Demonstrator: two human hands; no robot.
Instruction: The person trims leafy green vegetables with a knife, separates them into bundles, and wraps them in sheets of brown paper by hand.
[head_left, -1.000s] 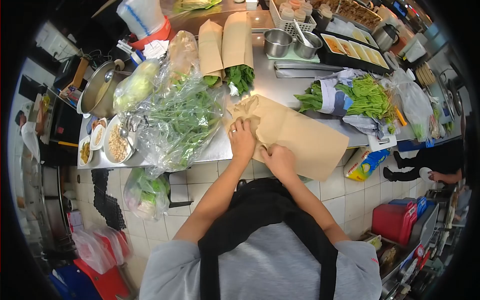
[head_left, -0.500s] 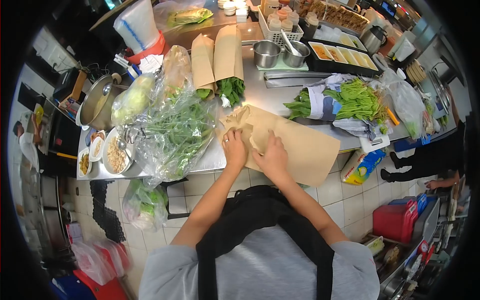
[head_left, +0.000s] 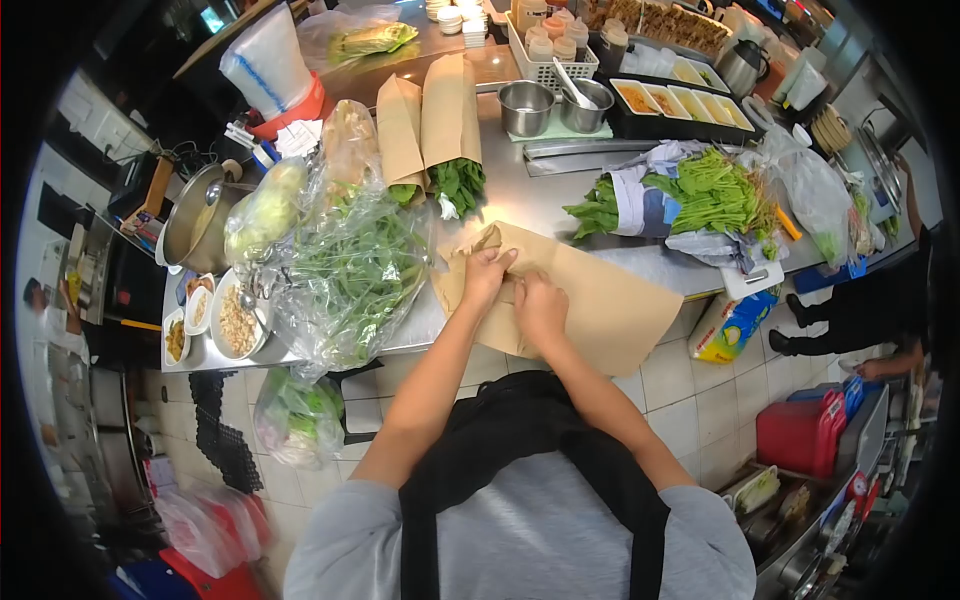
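Observation:
A large sheet of brown paper lies across the steel table's front edge, its left end crumpled and folded. My left hand is closed on that crumpled end. Just right of it, my right hand is closed on the paper too, its fingers curled down. To the left, a clear plastic bag of leafy greens rests close to the paper. Behind stand two brown paper wraps, the larger with green leaves showing at its lower end. Right of the sheet lies a bundle of greens with a cloth-like wrap around it.
Steel pots, a black tray of sauces and a white basket stand at the back. Bowls, one with chopped pieces, sit left. A person in dark clothes is at the right.
Both hands have gone from fingers spread over the paper to closed on its crumpled left end. The hands are now close together, and the paper's folded end has changed shape.

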